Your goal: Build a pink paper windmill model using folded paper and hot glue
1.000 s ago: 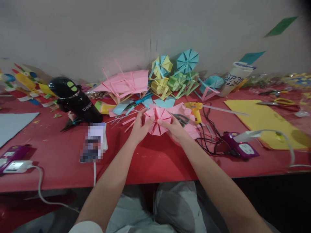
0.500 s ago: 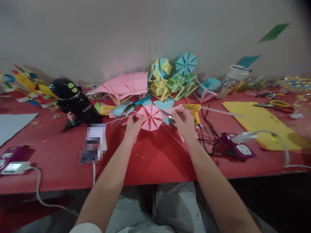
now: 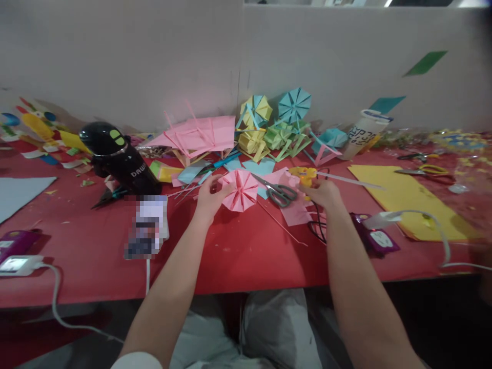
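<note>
A pink folded paper disc is pinched at its left edge by my left hand. To the right, my right hand has its fingers around the handle of the yellow glue gun; the far side of its grip is hidden. Between the disc and the glue gun lie grey-handled scissors, their blades pointing at the disc. Pink paper lies under the scissors and glue gun. A thin pink strip stretches across the table below them.
Behind stand folded paper models and a pink paper canopy. A black bottle and a phone are at left. Yellow sheets, a purple power strip, cables and a white cup are at right.
My right hand has moved right, from beside the scissors to the glue gun, and closed on its handle. The scissors' handles now show fully. My left hand still holds the disc.
</note>
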Demonstrator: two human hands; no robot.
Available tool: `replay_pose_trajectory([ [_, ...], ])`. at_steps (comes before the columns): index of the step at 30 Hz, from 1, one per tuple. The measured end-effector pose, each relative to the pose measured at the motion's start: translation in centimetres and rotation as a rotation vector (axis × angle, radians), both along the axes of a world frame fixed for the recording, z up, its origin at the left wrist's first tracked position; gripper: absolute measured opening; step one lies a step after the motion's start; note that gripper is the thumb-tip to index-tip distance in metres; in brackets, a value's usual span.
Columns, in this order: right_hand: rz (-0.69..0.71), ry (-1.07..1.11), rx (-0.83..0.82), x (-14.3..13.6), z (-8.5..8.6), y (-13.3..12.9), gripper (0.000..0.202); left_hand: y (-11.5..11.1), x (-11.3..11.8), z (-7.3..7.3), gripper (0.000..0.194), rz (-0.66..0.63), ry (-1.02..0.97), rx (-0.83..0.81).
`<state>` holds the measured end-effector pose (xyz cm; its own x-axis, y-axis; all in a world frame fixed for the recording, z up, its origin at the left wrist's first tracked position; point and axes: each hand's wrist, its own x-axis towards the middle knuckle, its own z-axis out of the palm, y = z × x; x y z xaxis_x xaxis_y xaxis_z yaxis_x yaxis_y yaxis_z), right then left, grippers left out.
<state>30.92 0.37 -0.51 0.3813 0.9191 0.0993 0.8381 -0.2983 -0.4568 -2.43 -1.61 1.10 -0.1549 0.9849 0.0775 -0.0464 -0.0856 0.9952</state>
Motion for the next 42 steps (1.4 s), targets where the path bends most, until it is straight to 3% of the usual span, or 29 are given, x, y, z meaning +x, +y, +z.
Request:
replay_pose_trajectory([
  [3,-0.028,0.110,0.024,-1.4,0.0,0.7,0.031,0.3,-0.1,0.2,0.053,0.031,0.028,-0.010],
  [7,0.169,0.500,0.306,-2.9,1.1,-0.5,0.040,0.5,-0.2,0.7,0.049,0.033,0.159,0.119],
  [10,0.385,0.802,0.214,-4.2,2.6,-2.2,0.045,0.5,-0.4,1.2,0.046,0.036,0.309,0.208],
  [13,0.550,0.895,0.063,-5.9,3.7,-3.6,0.044,0.5,-0.7,1.5,0.043,0.053,0.381,0.211],
  [16,0.668,0.912,-0.008,-7.6,4.1,-4.4,0.045,0.5,-0.9,1.6,0.043,0.065,0.390,0.203],
  [20,0.725,0.902,0.001,-8.9,4.1,-4.6,0.046,0.6,-1.0,1.6,0.042,0.069,0.372,0.203],
  [31,0.855,0.624,0.003,-8.9,3.0,-4.5,0.043,0.5,-0.6,1.8,0.040,0.099,0.433,0.263],
  [42,0.875,0.569,-0.020,-9.3,3.4,-4.6,0.046,0.5,-0.6,1.8,0.036,0.097,0.447,0.280],
])
